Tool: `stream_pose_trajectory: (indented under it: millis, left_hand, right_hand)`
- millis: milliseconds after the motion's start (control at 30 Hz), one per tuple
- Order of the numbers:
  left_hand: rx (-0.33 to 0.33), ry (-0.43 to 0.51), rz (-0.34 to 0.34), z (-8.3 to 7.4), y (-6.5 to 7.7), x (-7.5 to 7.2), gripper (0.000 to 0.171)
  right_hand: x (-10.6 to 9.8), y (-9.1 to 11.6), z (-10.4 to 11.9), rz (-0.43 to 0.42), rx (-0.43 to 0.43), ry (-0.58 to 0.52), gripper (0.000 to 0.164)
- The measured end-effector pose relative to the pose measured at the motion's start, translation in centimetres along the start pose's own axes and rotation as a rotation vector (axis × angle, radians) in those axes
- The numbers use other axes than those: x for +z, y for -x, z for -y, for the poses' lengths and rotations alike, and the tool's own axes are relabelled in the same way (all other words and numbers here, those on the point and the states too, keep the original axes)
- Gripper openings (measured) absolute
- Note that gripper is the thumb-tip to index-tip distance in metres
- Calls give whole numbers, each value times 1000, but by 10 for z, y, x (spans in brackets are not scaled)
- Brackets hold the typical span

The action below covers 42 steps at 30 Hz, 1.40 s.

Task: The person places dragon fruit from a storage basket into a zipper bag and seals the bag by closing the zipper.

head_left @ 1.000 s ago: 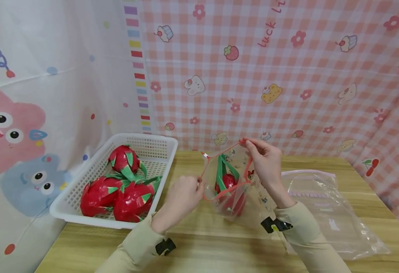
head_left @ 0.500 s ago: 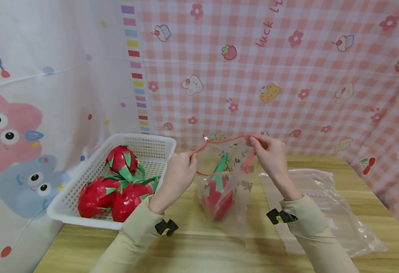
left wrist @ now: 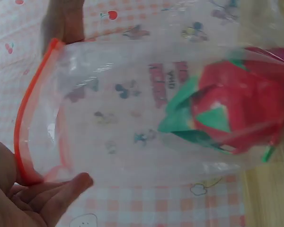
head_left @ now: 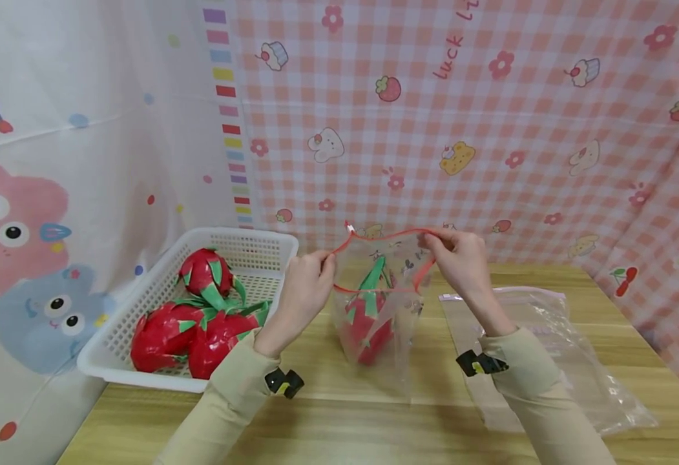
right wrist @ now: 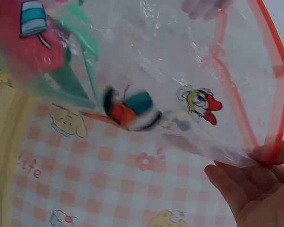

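Note:
A clear zip bag [head_left: 400,349] with a red-orange zip edge and cartoon prints is held mouth up, its opening spread wide. My left hand [head_left: 303,290] pinches the left side of the mouth; my right hand [head_left: 464,268] pinches the right side. Inside lies a red dragon fruit [head_left: 365,329] with green leaves, seen through the plastic. The left wrist view shows the same dragon fruit [left wrist: 241,104] low in the bag, and the right wrist view shows my right fingers [right wrist: 246,184] at the zip edge. I cannot tell whether the bag's bottom touches the table.
A white perforated basket [head_left: 92,365] with several dragon fruits [head_left: 167,336] stands on the left. Another clear zip bag [head_left: 577,387] lies flat on the wooden table [head_left: 339,433] at the right, partly under my right forearm. A checked cloth [head_left: 420,129] hangs behind.
Both hands have moved apart and the left has risen, stretching the bag's mouth wider. The bag has shifted left and turned more upright with the dragon fruit inside.

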<state>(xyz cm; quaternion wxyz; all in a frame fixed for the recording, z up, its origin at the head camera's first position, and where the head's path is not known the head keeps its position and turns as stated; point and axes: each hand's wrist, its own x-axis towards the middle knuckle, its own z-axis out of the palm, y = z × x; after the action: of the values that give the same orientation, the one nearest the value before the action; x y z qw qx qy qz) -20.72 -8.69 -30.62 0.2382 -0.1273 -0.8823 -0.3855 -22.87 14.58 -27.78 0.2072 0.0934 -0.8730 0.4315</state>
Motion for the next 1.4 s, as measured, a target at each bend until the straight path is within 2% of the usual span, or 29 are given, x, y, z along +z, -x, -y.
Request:
stream_pose_trajectory:
  millis: [133,200,267,400,500,600,767,867,933,1067,1267,1400]
  left_hand:
    - [-10,93,-66,-2,-6,2,34]
    - [-10,112,-78,-2,-6,3,31]
    - [-24,105,-44,2,-3,5,28]
    - [-47,53,47,8,4,8,25]
    - [-51,63,57,9,7,6,27]
    - [-52,58,80,9,7,2,30]
    - [-80,50,186,16,7,-14,37]
    - [-71,-6,254,23,7,-28,41]
    - [-51,-88,303,31,8,-38,44]
    - [-65,-231,439,48,11,-57,48]
    - [-102,-446,618,82,28,-86,51]
    - [-188,-542,742,103,47,-94,70]
  right_hand:
    - [-4,-12,6,-127,-84,-8,27]
    - [-5,-16,8,-157,-115,-11,27]
    - [-4,-16,6,-136,-117,-12,26]
    - [5,-11,-3,-51,-48,-61,27]
    - [11,-9,-7,-39,3,-121,29]
    - [15,-8,-8,-32,13,-137,31]
    - [20,-6,-6,-23,-18,-163,30]
    - [21,-6,-4,-21,-38,-173,29]
    - [21,-5,-3,-14,-44,-182,29]
    - [22,-4,-1,3,-56,-206,29]
    - [23,-3,0,11,-71,-219,29]
    - [23,-2,0,12,-77,-215,28]
